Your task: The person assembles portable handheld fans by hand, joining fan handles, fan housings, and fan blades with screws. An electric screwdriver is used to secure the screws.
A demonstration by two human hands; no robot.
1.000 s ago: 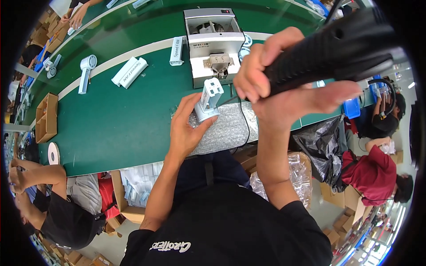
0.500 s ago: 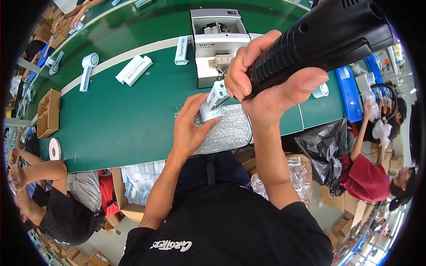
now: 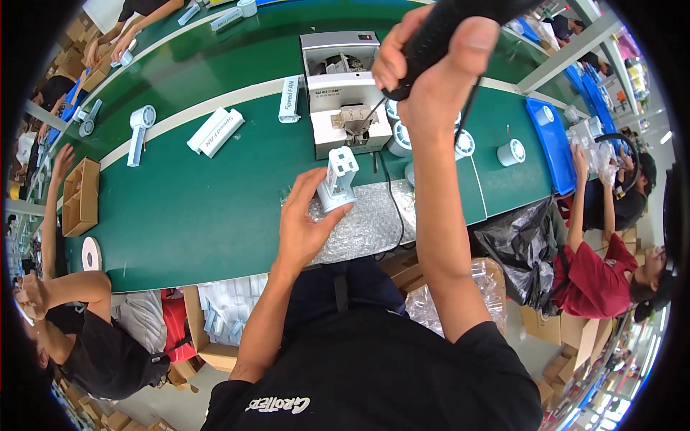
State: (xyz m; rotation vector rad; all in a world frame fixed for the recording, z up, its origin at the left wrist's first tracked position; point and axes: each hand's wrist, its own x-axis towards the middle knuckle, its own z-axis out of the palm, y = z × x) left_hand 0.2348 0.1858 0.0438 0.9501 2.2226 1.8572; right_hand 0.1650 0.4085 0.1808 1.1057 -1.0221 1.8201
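Note:
My left hand (image 3: 300, 219) holds a pale blue plastic fan handle housing (image 3: 341, 167) at its base, with thumb and fingers on either side. The housing stands upright on a bubble-wrap mat (image 3: 359, 226), its end with square openings uppermost. Raised at the upper right, my right hand (image 3: 435, 90) is wrapped round a black electric screwdriver (image 3: 449, 39), whose body partly leaves the view. Its thin bit slants down toward the front outlet of a grey and white screw feeder (image 3: 332, 97). Whether the bit touches the outlet I cannot tell.
Round fan heads (image 3: 463, 144) stand right of the feeder, partly behind my forearm. Loose handle shells (image 3: 215, 133) and an assembled fan (image 3: 142, 118) lie leftward. A blue tray (image 3: 550, 144) sits at the right; co-workers are at both sides.
My right hand has lifted the screwdriver away from the housing, up and forward to the feeder. My left hand keeps the housing on the mat, now more upright.

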